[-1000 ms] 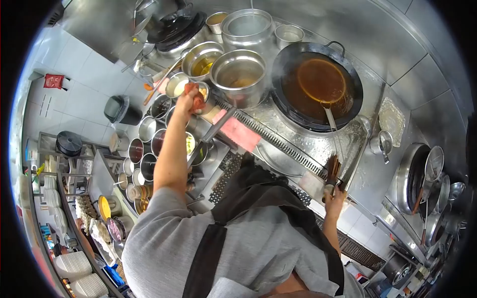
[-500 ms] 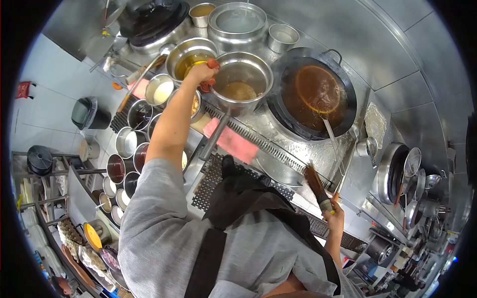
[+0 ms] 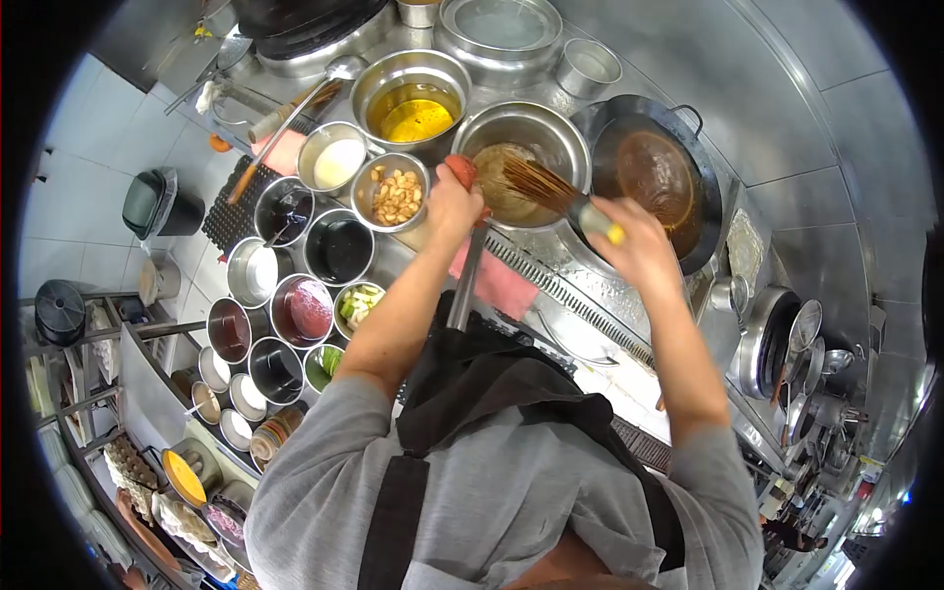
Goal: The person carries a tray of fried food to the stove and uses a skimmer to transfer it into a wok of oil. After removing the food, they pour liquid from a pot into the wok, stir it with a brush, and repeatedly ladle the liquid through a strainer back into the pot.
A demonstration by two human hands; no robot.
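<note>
My left hand [image 3: 452, 204] is closed around a bunched red cloth [image 3: 460, 169] at the left rim of a steel pot [image 3: 582, 162] with a long handle [image 3: 466, 283]. My right hand [image 3: 629, 236] grips the thick end of a bamboo wok brush [image 3: 539, 185], its bristles spread down into this pot. Some cloudy brownish liquid [image 3: 501, 162] lies at the pot's bottom. Just left of my left hand is a steel bowl of peeled garlic cloves or similar pieces [image 3: 398, 197]. Behind it, yellow oil [image 3: 418, 120] fills part of another pot.
A black wok [image 3: 698, 187] with brown liquid stands to the right. Several steel containers of sauces and ingredients [image 3: 338, 248] crowd the left side. A ladle [image 3: 344, 67] lies behind them. A pink cloth [image 3: 501, 285] hangs by the front grate [image 3: 560, 280].
My right hand has swung the brush from the lower right up into the pot. The ladle has left the wok. My left hand with the red cloth shows lower and further right.
</note>
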